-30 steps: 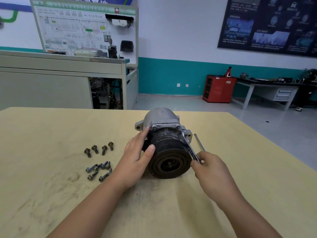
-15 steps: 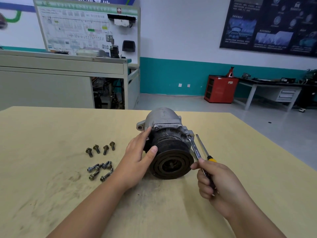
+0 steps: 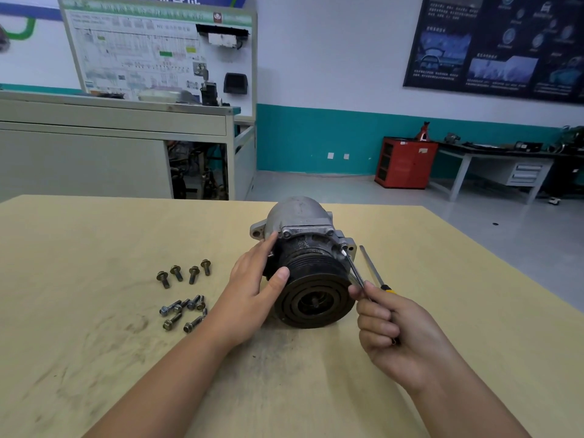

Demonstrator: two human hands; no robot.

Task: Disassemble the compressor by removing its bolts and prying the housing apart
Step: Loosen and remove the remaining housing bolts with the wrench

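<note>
A: How did the fingers [image 3: 374, 314] of the right hand [image 3: 395, 330] lie?
B: Curled in. Thumb and forefinger pinched the near end of a slim wrench [image 3: 354, 270], whose far end sat at a bolt head on the right flank of the compressor [image 3: 303, 245].
A: And the left hand [image 3: 252, 289]?
B: Laid against the compressor's left side, fingers nearly straight, thumb pressed on the rim of the black pulley [image 3: 316, 300]. It closed round nothing.
A: Where did the compressor sit?
B: On its side in the middle of the tabletop [image 3: 94, 358], pulley facing the person, between the two hands.
A: Anything else nearby?
B: A screwdriver [image 3: 373, 267] lay just right of the wrench, its yellow-and-black handle running behind the right hand — whether it was held, I couldn't tell. Left of the left hand lay loose bolts [image 3: 176, 273] — four in a row, and a heap nearer the person.
</note>
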